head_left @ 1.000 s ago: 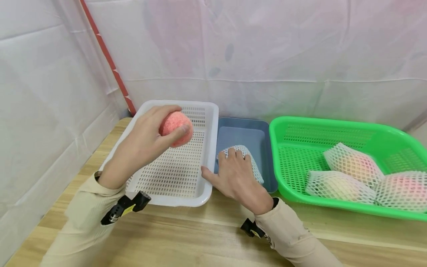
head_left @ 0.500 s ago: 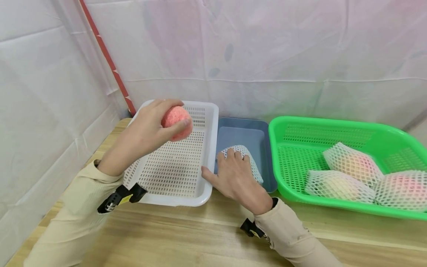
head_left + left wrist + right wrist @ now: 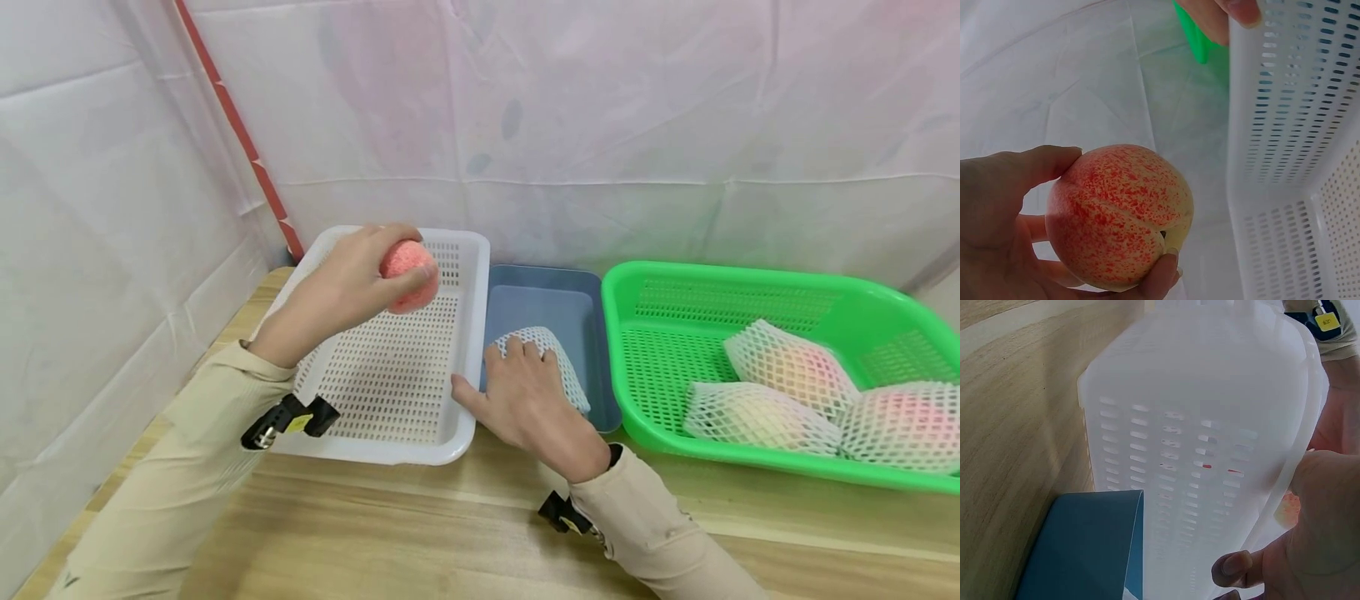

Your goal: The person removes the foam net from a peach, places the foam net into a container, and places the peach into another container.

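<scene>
- left hand point(image 3: 341, 283): grasping the peach point(image 3: 1119, 215), thumb on one side and fingers on the other; wrist view shows a fingertip close to the dark pit of the stem hollow.
- peach location: aloft in that grip, over the white basket point(image 3: 375, 450) as seen from the head; height above the floor of it not readable.
- right hand point(image 3: 528, 400): fingers laid over the white net sleeve point(image 3: 566, 367), thumb held apart near the basket rim; nothing seen pinched, fingertips partly hidden.
- net sleeve lies in the blue-grey tray point(image 3: 536, 300), between the white basket and the green basket point(image 3: 617, 358). the latter holds three netted fruits point(image 3: 798, 367).
- peach handling (judged): light to moderate for one hand, round, rather firm. skin looks matt and speckled, so slip risk should be low; if real, it would bruise under hard fingertips.
- best hold (judged): broad pads across the widest part, thumb opposite, pressure spread. the present grip is near this. stem hollow offers little purchase and a nail there could mark the flesh.
- net handling (judged): very light, soft, stretchy, probably foam; would shift or fold at a touch and could tear if yanked. take it at the mouth edge with two fingertips; which end is the mouth, cannot tell from here.
</scene>
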### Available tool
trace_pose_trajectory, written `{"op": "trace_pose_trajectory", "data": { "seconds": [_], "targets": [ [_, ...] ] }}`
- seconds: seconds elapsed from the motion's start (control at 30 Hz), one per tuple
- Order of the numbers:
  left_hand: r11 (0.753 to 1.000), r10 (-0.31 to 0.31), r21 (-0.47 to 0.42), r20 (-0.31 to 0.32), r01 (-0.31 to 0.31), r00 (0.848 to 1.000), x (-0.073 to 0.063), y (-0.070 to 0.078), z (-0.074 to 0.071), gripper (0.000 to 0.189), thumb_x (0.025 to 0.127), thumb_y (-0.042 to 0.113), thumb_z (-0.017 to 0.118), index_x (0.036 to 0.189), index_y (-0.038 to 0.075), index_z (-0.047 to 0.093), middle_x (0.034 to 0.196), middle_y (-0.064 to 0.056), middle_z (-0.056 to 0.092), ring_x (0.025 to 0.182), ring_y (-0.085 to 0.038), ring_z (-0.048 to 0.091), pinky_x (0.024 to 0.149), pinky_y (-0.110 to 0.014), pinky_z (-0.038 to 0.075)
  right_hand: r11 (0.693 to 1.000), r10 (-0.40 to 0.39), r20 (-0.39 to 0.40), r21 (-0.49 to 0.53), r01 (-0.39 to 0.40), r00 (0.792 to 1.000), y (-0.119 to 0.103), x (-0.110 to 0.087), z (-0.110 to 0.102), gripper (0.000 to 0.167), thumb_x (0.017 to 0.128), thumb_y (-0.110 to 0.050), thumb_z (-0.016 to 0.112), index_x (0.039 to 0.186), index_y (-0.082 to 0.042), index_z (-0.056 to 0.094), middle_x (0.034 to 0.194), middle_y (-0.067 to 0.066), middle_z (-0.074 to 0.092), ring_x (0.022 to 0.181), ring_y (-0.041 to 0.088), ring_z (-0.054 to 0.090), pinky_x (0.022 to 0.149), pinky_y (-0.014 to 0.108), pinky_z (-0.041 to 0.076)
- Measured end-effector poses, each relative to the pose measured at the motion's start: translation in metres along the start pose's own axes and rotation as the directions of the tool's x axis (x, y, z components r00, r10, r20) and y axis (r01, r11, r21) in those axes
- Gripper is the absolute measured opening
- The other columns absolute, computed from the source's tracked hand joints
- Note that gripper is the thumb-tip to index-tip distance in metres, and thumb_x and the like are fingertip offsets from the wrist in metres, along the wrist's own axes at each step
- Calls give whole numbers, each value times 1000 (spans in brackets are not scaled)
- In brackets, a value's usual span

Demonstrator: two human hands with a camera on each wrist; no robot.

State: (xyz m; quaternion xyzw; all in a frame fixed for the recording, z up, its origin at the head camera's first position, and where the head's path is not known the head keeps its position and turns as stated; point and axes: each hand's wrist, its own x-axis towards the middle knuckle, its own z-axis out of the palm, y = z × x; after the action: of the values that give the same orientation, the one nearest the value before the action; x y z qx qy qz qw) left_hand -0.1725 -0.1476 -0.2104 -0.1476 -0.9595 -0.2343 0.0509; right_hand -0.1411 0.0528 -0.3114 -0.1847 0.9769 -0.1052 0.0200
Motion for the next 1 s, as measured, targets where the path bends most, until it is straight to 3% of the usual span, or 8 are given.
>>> {"op": "trace_pose_trajectory", "data": {
  "seconds": [0.3, 0.67, 1.0],
  "targets": [
    [1000, -21, 9, 89, 20, 996, 14, -19, 21, 49, 95, 29, 59, 134, 0, 50, 119, -20, 59, 101, -30, 56, 81, -43, 52, 1000, -6, 12, 3, 6, 1000, -2, 0, 0, 68, 93, -60, 34, 120, -2, 58, 116, 21, 56, 107, 37, 52, 93, 57, 38],
    [997, -79, 30, 223, 74, 972, 21, -28, 43, 45, 94, 28, 62, 130, 3, 53, 109, -14, 62, 92, -26, 58, 80, -39, 52, 1000, -11, -14, 7, 11, 1000, -4, 0, 1, 62, 94, -58, 34, 112, -4, 59, 105, 17, 57, 96, 34, 53, 84, 53, 42],
    [996, -77, 61, 300, 61, 951, 25, -42, 59, 34, 94, 28, 62, 115, 2, 57, 95, -10, 62, 82, -21, 57, 71, -35, 49, 999, -14, -7, 31, 14, 1000, -6, -2, 1, 59, 94, -58, 34, 108, -7, 59, 102, 15, 56, 93, 34, 52, 84, 53, 41]
  ]
}}
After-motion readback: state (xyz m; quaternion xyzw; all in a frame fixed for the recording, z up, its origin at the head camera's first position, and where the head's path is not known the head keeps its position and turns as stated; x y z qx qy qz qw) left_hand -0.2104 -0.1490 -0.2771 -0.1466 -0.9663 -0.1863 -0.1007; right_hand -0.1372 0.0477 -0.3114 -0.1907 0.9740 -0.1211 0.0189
